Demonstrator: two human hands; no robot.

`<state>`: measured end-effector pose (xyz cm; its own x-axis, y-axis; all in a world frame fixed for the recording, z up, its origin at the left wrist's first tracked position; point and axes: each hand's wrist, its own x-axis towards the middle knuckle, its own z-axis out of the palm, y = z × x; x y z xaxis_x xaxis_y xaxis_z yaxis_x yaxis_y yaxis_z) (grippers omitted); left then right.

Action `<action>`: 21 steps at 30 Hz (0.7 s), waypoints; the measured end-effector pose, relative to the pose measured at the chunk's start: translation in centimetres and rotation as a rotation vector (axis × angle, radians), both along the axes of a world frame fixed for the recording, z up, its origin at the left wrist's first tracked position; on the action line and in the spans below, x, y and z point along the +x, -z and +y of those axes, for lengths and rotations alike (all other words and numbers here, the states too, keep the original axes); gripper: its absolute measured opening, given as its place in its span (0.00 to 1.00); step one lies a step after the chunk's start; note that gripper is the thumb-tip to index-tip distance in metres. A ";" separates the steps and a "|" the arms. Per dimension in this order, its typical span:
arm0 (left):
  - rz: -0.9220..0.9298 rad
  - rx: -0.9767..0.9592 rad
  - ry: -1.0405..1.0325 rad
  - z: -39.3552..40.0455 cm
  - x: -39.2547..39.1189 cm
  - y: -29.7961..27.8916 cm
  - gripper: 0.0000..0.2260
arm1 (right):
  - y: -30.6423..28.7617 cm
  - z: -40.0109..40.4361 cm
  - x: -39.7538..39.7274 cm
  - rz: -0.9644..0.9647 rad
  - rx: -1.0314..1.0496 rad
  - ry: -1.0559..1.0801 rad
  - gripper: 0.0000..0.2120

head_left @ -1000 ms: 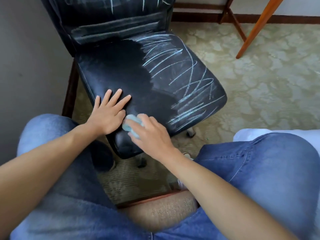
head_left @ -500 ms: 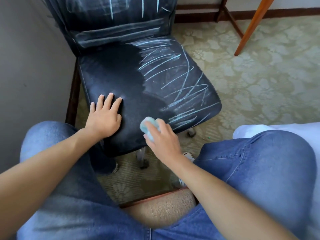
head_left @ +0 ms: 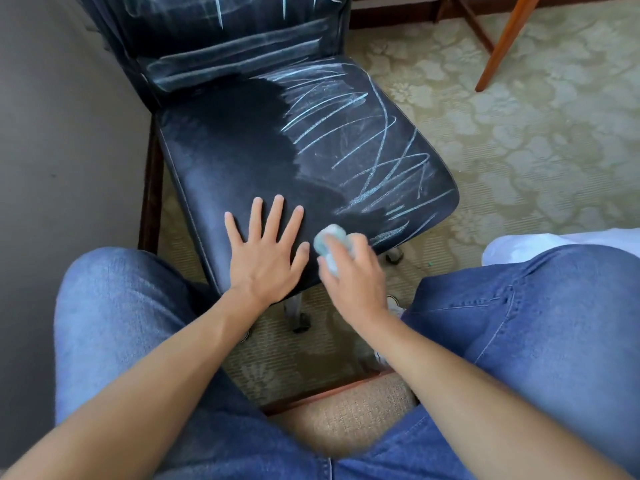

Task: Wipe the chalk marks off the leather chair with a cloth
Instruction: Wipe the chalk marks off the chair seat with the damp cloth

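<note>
The left hand [head_left: 266,252] lies flat with fingers spread on the wiped front of the black leather chair [head_left: 242,161]. The right hand [head_left: 353,275] has its grip bunched round a pale cloth [head_left: 329,242] at the seat's front edge, beside chalk marks [head_left: 363,140] covering the seat's right half

One leather chair [head_left: 242,161] stands here, with chalk marks [head_left: 360,147] too tangled to count on its seat and backrest. One balled cloth [head_left: 329,242]. Two hands: one left hand [head_left: 265,251], one right hand [head_left: 353,275]. Two denim-clad knees [head_left: 540,313]. One slanted wooden leg [head_left: 502,46] on one patterned carpet [head_left: 536,133].
</note>
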<state>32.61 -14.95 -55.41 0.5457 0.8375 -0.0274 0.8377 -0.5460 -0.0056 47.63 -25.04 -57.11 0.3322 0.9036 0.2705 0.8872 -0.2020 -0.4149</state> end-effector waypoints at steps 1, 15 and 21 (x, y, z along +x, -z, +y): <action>-0.003 0.007 0.011 0.0 0.0 0.2 0.29 | 0.1 -0.4 -0.7 -0.035 0.000 -0.083 0.18; -0.034 0.066 0.078 -0.4 0.0 0.8 0.27 | 1.1 -1.7 -1.4 -0.168 -0.006 -0.171 0.13; 0.003 0.060 0.068 -0.2 -0.4 0.6 0.32 | 0.9 -0.2 6.0 0.128 -0.105 0.491 0.17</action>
